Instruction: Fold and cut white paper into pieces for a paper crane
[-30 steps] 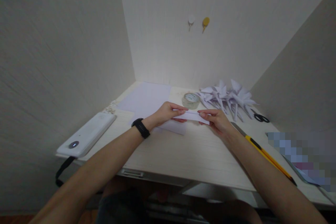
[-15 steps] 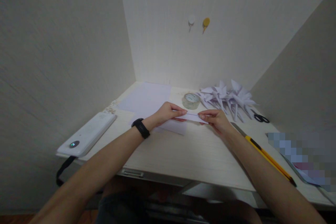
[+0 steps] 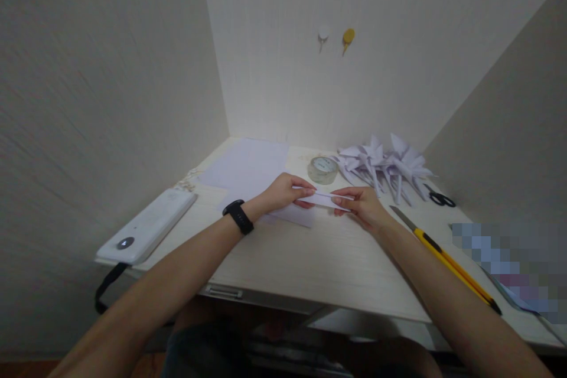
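Between my two hands is a narrow folded strip of white paper (image 3: 323, 198), held just above the desk. My left hand (image 3: 290, 190) pinches its left end between thumb and fingers. The right end sits in the pinch of my right hand (image 3: 358, 204). Beneath and behind my left hand lie white paper sheets (image 3: 248, 159). A roll of clear tape (image 3: 322, 170) rests just beyond the strip. Several folded white paper flowers (image 3: 381, 162) are heaped behind my right hand.
A yellow utility knife (image 3: 456, 269) with its blade out lies right of my right forearm. Black scissors (image 3: 440, 198) are near the right wall. At the left edge stands a white device (image 3: 146, 227) with a strap. Walls close in the desk (image 3: 310, 266) on three sides.
My right hand's fingers have shifted slightly left along the paper strip, and their grip has changed a little. My left hand stays nearly in place.
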Motion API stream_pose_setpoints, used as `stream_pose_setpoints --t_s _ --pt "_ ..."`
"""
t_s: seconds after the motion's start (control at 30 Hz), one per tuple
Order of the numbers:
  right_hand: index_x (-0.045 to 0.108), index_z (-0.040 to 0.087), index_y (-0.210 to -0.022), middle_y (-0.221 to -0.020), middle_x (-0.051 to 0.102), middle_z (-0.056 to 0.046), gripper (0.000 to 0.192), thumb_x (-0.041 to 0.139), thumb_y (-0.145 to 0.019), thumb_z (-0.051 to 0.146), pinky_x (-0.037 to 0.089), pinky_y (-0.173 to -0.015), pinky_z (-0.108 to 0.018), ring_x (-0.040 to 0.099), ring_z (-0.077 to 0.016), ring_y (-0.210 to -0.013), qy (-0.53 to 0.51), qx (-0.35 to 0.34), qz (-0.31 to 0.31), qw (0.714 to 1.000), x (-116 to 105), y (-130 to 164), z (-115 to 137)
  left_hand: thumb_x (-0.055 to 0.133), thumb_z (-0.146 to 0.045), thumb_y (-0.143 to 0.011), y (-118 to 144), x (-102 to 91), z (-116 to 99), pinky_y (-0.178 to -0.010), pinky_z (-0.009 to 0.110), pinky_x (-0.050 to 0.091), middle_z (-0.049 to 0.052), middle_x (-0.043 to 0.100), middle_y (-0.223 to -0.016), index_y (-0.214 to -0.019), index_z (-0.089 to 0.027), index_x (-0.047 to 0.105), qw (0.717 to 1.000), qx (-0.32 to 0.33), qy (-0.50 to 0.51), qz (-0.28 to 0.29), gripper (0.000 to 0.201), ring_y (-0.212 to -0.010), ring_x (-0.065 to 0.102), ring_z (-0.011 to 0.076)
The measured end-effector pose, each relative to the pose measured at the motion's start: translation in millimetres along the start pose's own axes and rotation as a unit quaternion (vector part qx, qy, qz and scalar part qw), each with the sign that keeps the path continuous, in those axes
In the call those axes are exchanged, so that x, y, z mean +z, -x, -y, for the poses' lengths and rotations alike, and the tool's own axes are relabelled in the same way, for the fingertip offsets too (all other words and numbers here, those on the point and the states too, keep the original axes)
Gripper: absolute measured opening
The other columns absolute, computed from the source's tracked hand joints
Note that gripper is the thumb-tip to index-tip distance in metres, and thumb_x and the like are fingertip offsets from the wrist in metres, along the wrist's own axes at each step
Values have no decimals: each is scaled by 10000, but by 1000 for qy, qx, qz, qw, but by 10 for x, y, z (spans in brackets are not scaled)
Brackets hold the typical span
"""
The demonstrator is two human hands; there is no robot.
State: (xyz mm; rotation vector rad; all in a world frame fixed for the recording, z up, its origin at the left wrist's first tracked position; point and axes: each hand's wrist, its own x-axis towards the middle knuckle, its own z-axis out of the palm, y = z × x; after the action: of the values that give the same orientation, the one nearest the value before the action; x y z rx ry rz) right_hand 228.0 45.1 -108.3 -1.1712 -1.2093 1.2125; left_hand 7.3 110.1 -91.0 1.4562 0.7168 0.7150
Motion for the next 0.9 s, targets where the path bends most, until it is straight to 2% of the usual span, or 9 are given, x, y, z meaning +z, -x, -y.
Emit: stream_pose_setpoints --t_s 0.17,0.27,0.43,0.7,0.9 --pt "782 106 -841 -572 694 -78 437 897 -546 407 485 -488 -255 600 -135 -458 5 8 21 1000 -24 8 9 750 -139 -787 12 -10 -18 -618 290 608 74 736 -749 -861 -72 734 999 -14 -28 8 102 -589 710 162" --pt "783 113 -833 -621 714 -88 419 881 -574 427 490 -475 -250 605 -133 -457 3 0 29 1000 -19 10 12 738 -155 -803 13 -21 -16 -599 275 603 69 724 -732 -862 -62 722 999 -4 -34 17 112 -583 709 161" --pt "789 118 -831 -626 719 -85 420 891 -550 414 508 -470 -256 612 -139 -458 1 -14 4 1000 6 10 23 732 -185 -813 19 -4 -4 -591 292 608 61 710 -726 -855 -59 697 1000 6 -20 18 138 -576 707 166" --pt "788 106 -794 -557 694 -79 402 895 -538 397 511 -456 -255 604 -141 -443 -12 -12 2 1000 69 42 56 812 -218 -732 26 -11 41 -651 312 615 89 729 -715 -948 -60 729 999 -14 -3 37 280 -622 717 179" --pt "786 110 -813 -639 722 -89 416 901 -526 388 541 -493 -279 645 -163 -497 -21 -14 8 1000 85 59 67 845 -296 -687 48 6 34 -649 326 616 95 725 -696 -938 -54 739 999 -11 6 45 364 -639 720 194"
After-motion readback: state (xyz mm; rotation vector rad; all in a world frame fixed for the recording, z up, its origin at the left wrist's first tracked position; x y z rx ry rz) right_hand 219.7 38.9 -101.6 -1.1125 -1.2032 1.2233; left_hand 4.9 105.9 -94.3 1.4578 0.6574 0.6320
